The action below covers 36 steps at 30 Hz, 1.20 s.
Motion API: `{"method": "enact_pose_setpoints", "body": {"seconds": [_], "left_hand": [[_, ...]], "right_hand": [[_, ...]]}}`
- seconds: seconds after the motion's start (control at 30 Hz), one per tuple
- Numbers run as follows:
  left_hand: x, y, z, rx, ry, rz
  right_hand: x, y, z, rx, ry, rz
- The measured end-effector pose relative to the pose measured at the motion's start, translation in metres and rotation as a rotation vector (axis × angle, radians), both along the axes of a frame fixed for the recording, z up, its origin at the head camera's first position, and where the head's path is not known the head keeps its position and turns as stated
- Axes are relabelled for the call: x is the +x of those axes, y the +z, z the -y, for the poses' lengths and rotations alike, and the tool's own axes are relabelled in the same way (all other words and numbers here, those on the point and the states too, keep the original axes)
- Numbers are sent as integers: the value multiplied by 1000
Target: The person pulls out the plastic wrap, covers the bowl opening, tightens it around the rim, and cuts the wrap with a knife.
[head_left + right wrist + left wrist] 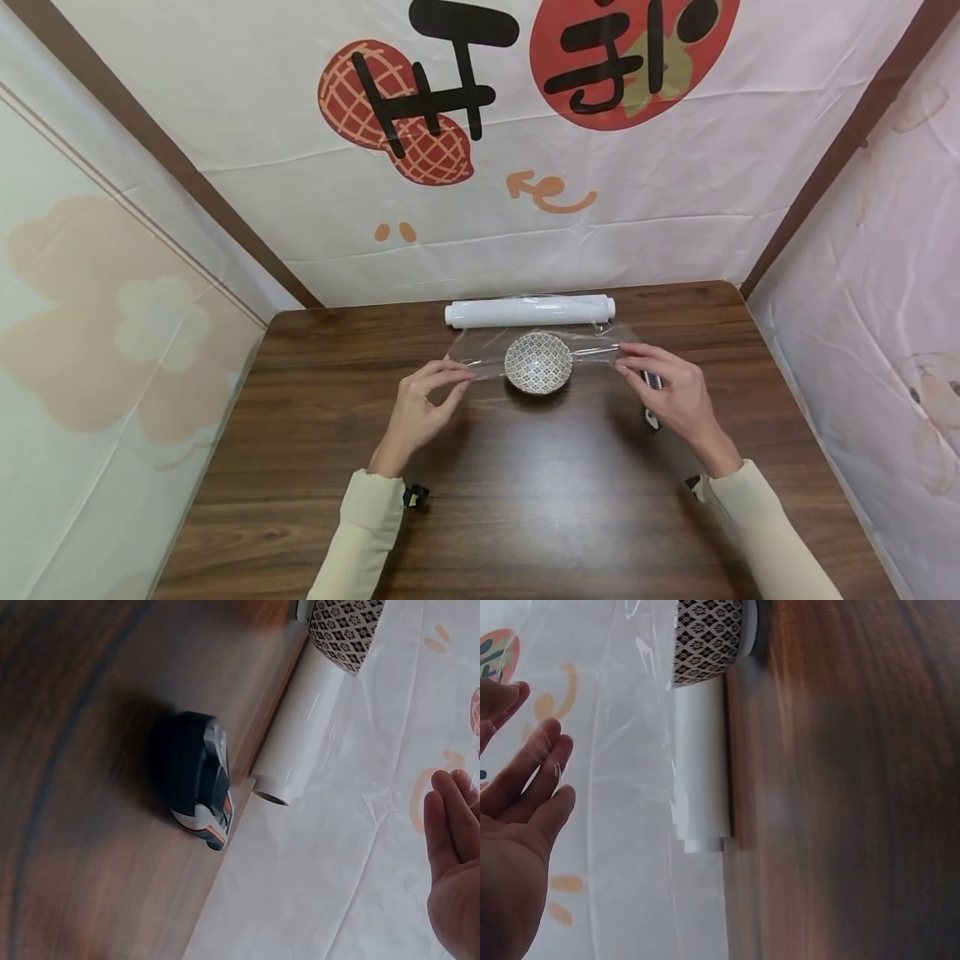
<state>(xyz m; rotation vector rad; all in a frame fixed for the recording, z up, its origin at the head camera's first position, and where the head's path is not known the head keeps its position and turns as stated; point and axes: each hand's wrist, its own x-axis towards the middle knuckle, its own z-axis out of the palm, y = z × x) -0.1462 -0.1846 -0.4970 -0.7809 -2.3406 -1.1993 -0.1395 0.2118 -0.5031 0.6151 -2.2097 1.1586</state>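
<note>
Apparently midway through covering a bowl. Patterned ceramic bowl (538, 363) upright on the wood-grain desk (540, 483), toward the far edge, between the two hands. Behind it, lying crosswise, a white roll of cling film (530, 312).

Left hand (420, 404): thumb and fingertips pinching the near corner of the clear film (596, 353) on that side. Right hand (678, 396): same grip at the opposite corner. Neither hand touches the bowl. Sheet runs from the roll toward the person, held raised and fairly taut, with creases and glints near both hands. Left wrist view puts it above the bowl's rim; whether it touches the rim, cannot tell.

Done, by my reading: a length drawn out, spread wide and brought to the bowl. Left, as I judge it: lay the sheet fully across the mouth, press the edges down round the sides, part it from the roll. Film looks continuous with the roll, though its transparency makes that hard to confirm. Bowl's near side shows no film wrapped against it.

Box cutter (196, 776), by its look, lies on the desk just beside the right hand, ungripped; cutting seems not yet done.
</note>
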Motion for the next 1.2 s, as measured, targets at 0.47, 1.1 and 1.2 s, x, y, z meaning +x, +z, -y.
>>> {"method": "enact_pose_setpoints", "body": {"seconds": [0.47, 1.1, 1.2], "left_hand": [[14, -17, 6, -5, -4, 55], [28, -23, 10, 10, 0, 53], [29, -22, 10, 12, -9, 42]], "right_hand": [[18, -17, -2, 35, 52, 62], [27, -21, -3, 2, 94, 30], [28, -20, -3, 1, 96, 21]]}}
